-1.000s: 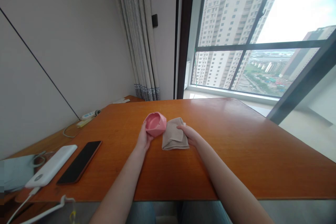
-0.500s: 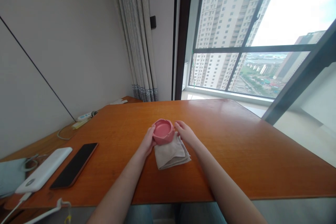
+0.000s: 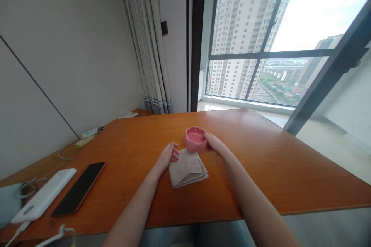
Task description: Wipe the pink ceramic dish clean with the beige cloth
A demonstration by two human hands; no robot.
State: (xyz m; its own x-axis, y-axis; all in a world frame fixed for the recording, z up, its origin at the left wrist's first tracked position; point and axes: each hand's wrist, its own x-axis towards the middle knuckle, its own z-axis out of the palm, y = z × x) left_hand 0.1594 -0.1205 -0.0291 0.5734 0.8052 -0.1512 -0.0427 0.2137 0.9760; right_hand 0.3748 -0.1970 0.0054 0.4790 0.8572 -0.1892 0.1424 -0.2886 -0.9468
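Note:
My right hand [image 3: 213,142] grips a pink ashtray [image 3: 196,146] by its right side, thumb at the notched rim and fingers against the wall. The ashtray is tilted a little, its hollow facing up, over the far edge of a folded beige cloth [image 3: 186,169]. Whether its base touches the cloth or the table is hard to see. To the left of the ashtray and apart from it, my left hand [image 3: 168,156] is empty with loosely bent fingers, close to the cloth's left edge.
On the left of the wooden table [image 3: 261,170] lie a dark phone [image 3: 79,189] and a white power bank [image 3: 45,195] with a cable plugged in. A power strip [image 3: 89,133] sits by the wall. Beyond the far edge are a curtain [image 3: 147,46] and a window.
The ashtray has moved right, from my left hand into my right hand's grip. My left hand has let go of it. The cloth stays in place, and the view has shifted slightly.

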